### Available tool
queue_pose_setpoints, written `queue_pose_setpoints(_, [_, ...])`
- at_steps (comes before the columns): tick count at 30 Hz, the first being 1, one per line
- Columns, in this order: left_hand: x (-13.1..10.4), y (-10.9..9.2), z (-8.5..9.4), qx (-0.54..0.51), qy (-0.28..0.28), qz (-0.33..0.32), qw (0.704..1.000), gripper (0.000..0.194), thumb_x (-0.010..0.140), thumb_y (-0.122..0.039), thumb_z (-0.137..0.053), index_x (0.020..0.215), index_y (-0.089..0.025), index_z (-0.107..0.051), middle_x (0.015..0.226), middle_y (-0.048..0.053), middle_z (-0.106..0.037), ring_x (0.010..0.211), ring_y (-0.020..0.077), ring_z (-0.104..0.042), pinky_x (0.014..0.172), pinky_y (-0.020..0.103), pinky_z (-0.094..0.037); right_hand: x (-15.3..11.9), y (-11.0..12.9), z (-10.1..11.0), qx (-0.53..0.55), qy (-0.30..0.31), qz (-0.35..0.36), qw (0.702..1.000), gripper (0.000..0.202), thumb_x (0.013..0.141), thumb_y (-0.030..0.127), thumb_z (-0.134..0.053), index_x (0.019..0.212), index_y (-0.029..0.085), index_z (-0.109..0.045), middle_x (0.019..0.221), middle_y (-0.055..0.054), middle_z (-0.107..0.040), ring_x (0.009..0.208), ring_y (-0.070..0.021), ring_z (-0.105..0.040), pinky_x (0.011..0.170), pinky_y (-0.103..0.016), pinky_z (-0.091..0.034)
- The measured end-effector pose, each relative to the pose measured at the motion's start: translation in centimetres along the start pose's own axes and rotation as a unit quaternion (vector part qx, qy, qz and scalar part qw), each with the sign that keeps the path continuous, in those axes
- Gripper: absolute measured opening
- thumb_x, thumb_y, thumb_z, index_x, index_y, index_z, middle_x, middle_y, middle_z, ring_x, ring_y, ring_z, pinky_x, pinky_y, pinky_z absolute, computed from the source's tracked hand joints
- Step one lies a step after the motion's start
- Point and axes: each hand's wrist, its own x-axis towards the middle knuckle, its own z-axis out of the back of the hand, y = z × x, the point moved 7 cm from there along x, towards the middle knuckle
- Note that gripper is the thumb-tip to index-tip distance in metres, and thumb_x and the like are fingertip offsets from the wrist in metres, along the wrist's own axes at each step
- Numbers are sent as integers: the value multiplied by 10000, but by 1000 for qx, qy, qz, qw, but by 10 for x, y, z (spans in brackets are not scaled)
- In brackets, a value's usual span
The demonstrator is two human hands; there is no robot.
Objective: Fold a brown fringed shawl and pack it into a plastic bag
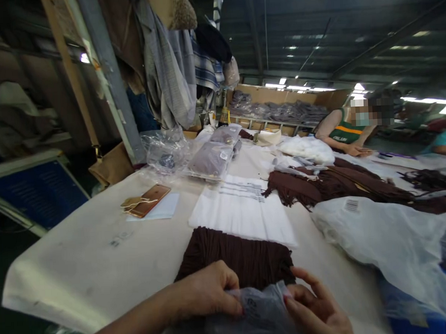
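A frosted clear plastic bag with dark print is held at the near edge of the table. My left hand pinches its left side between thumb and fingers. On the other side, my right hand grips the bag's right edge, its index finger reaching up beside the brown cloth. That folded dark brown fringed cloth lies just beyond the bag, fringe strands facing up. Whether its near end is inside the bag is hidden. Past it lies a stack of flat white bags with grey print.
A phone with tags rests on a pale paper at left. Packed grey bundles lie behind. More brown fringed cloths and a large plastic bag cover the right. Across the table is a person; clothes hang overhead.
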Motion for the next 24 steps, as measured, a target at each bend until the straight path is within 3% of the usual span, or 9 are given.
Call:
queue_pose_setpoints(5, [-2, 2, 53, 28, -110, -3, 994, 135, 562, -293, -554, 593, -169, -509, 501, -43, -520, 468, 113, -471, 462, 213, -378, 16, -12, -17, -63, -70, 49, 994, 527, 613, 438, -758, 1038, 210, -546, 687, 30, -589, 534, -124, -546, 470, -231, -439])
queue_pose_setpoints(8, [7, 4, 73, 79, -180, 6, 980, 79, 623, -232, -527, 643, -181, -469, 501, -56, -485, 466, 116, -464, 478, 225, -385, 33, -12, -19, -150, -76, 106, 980, 526, 661, 476, -703, 1077, 217, -513, 705, 37, -578, 540, -110, -540, 477, -210, -437])
queue_pose_setpoints(12, [11, 2, 85, 191, -279, 2, 941, 88, 656, -113, -550, 720, -164, -517, 622, -14, -532, 635, 170, -533, 649, 298, -416, 47, -8, -19, -358, -92, 226, 901, 462, 753, 496, -583, 1096, 193, -517, 736, -4, -606, 564, -132, -577, 523, -237, -476])
queue_pose_setpoints(15, [3, -6, 77, 320, -359, -55, 875, 229, 748, -64, -489, 960, -127, -550, 885, 95, -595, 852, 253, -542, 789, 407, -401, 49, -11, -21, -435, -103, 283, 849, 422, 810, 474, -504, 1109, 177, -529, 751, -26, -610, 585, -142, -589, 555, -256, -496])
queue_pose_setpoints(17, [-3, -21, 54, 448, -373, -192, 790, 295, 814, -44, -410, 1073, -122, -529, 1027, 133, -585, 938, 268, -521, 825, 421, -398, 51, -16, -22, -459, -97, 294, 833, 404, 830, 449, -481, 1123, 175, -524, 769, -35, -609, 579, -140, -588, 536, -251, -497])
queue_pose_setpoints(19, [-6, -26, 22, 536, -322, -332, 706, 285, 857, -61, -380, 1087, -137, -528, 1090, 116, -584, 988, 253, -511, 860, 398, -404, 54, -19, -20, -479, -94, 293, 822, 393, 841, 429, -465, 1138, 176, -515, 781, -37, -608, 553, -136, -579, 494, -246, -486])
queue_pose_setpoints(21, [-1, -19, 8, 554, -272, -367, 696, 252, 870, -107, -409, 1095, -134, -520, 1146, 105, -572, 1044, 250, -494, 902, 392, -400, 53, -18, -19, -507, -97, 305, 801, 392, 846, 424, -448, 1147, 180, -509, 783, -37, -604, 552, -142, -579, 475, -250, -483])
queue_pose_setpoints(24, [11, -8, 11, 537, -249, -318, 741, 281, 883, -143, -412, 1155, -139, -483, 1210, 105, -545, 1078, 257, -484, 903, 411, -410, 44, -4, -21, -582, -130, 339, 727, 401, 855, 418, -426, 1181, 196, -500, 903, -76, -603, 697, -194, -619, 492, -278, -496])
